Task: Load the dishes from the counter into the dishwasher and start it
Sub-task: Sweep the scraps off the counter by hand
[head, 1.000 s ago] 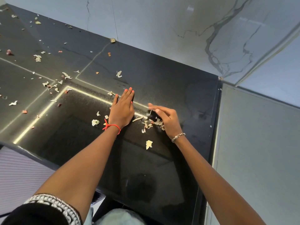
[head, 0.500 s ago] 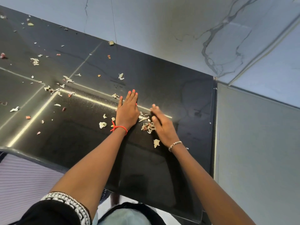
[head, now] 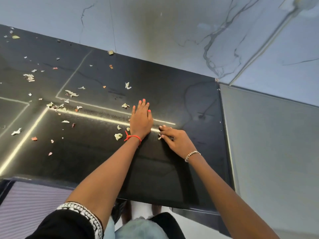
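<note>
The black counter [head: 172, 94] is stretching across the view, and it is carrying a scatter of pale and reddish scraps [head: 71, 94], most of them lying on its left half. The left grip [head: 141, 119] is lying palm down on the counter near the middle, its fingers straight and pressed together, pointing toward the wall. A pale crumpled scrap [head: 118, 136] is sitting just beside that wrist, on its left, and a red string bracelet [head: 133, 137] is circling the wrist.

The right grip [head: 174, 140] is resting low on the counter just to the right of the left one, its fingers reaching leftward, spread a little and lying flat over a few small bits. A tiny pale bit [head: 159, 138] is showing at its thumb. A beaded bracelet [head: 192, 154] is hanging on that wrist.

Bright reflected lines [head: 96, 116] are running over the glossy surface. A veined marble wall [head: 172, 31] is rising behind the counter, and a grey panel [head: 267, 144] is adjoining its right edge. A black sleeve [head: 69, 225] is covering the left upper arm.
</note>
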A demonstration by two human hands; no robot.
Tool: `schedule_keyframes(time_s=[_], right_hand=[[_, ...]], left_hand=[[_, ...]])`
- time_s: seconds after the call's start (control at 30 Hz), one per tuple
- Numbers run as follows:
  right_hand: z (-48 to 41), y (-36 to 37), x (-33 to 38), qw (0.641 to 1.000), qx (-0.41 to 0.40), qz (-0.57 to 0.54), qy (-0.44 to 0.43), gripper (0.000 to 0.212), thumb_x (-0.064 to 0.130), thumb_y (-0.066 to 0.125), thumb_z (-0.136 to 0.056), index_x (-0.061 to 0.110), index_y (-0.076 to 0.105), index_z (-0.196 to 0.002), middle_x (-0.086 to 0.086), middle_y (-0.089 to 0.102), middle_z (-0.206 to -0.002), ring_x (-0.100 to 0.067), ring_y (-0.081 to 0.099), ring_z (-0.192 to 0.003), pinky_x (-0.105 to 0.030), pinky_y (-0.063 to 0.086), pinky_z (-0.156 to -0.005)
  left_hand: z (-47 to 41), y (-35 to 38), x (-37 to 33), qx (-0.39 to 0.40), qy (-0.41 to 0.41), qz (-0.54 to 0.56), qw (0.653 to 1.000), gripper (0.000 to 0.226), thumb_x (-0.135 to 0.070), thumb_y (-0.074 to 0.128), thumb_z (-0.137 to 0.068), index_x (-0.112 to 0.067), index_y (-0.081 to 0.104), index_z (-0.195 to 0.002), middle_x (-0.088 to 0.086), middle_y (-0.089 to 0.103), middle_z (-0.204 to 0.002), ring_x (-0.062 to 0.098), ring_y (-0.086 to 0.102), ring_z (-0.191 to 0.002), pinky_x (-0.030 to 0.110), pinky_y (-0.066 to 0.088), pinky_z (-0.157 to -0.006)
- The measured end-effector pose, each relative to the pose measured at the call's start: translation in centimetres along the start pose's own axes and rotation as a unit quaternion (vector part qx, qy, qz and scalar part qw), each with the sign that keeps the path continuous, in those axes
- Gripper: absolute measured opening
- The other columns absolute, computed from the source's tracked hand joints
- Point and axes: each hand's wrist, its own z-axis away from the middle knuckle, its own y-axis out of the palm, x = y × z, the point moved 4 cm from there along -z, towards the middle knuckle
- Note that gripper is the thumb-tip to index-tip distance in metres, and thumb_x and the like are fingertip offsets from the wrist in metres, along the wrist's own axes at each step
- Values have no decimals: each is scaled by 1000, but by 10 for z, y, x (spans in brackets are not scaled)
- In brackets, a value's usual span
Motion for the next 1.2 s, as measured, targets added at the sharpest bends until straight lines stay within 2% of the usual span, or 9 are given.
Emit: schedule_keyframes(time_s=[0.13,0.27,0.47,0.57,0.63,0.83,0.93,1.1,1.2], right_hand=[[20,3,10,993,72,88,28,50,24,44,-97,18,30,-145,2,18,-155,-10,18,-141,-20,6,-112],[21,22,20,977,108,185,3,60,-1,33,-96,21,13,-149,1,-4,-157,-16,-8,-144,-26,-9,-112],[28,21,21,987,-12,162,-3,60,-17,38,-86,8,36,-141,-3,23,-153,-15,24,-141,-11,2,-107],[29,17,27,977,-67,199,-44,39,-13,58,-64,-2,69,-100,-13,66,-110,-18,68,-98,-15,41,-93],[27,16,27,974,-103,193,-67,32,-9,61,-54,0,73,-82,-9,71,-89,-16,71,-75,-16,47,-80],[12,-13,51,969,-227,-75,53,17,-3,65,-80,1,72,-95,-7,72,-95,0,62,-87,-6,45,-86],[8,-2,80,983,-154,-98,31,22,-8,59,-82,-2,69,-101,-8,68,-105,-11,62,-103,-7,42,-91],[9,39,98,999,-4,-35,23,39,-9,37,-91,-18,40,-129,-40,19,-143,-46,9,-139,-52,6,-116],[16,30,105,997,-36,-65,-20,40,-13,40,-87,-10,50,-125,-31,38,-139,-38,29,-136,-33,17,-117]], left_hand=[[-3,-3,0,60,-13,29,998,44,-15,27,-100,-4,32,-142,8,19,-155,17,9,-145,32,1,-117],[-2,-16,-1,101,-46,136,985,42,-14,28,-101,-1,38,-139,10,27,-152,19,16,-143,32,10,-116],[37,-36,-11,71,-114,344,929,30,-18,40,-99,-10,62,-117,-4,61,-100,6,55,-96,18,41,-85],[53,-31,-12,95,-187,489,847,29,-18,40,-99,-8,62,-113,1,64,-111,11,56,-110,20,41,-95],[61,-30,-13,108,-234,582,771,30,-19,35,-100,-9,62,-107,3,65,-110,14,57,-112,26,40,-101],[77,-24,-5,135,-331,772,526,38,-25,31,-99,-1,57,-113,12,61,-119,24,56,-112,33,43,-98],[82,-25,-10,151,-345,799,469,40,-26,30,-98,-1,57,-114,14,60,-118,23,58,-106,34,42,-97],[89,-23,-19,159,-338,832,409,42,-22,27,-98,3,59,-110,20,63,-111,31,65,-98,44,39,-101],[88,-25,-13,152,-332,839,403,37,-15,33,-94,3,65,-98,19,67,-101,29,69,-88,43,51,-92]])
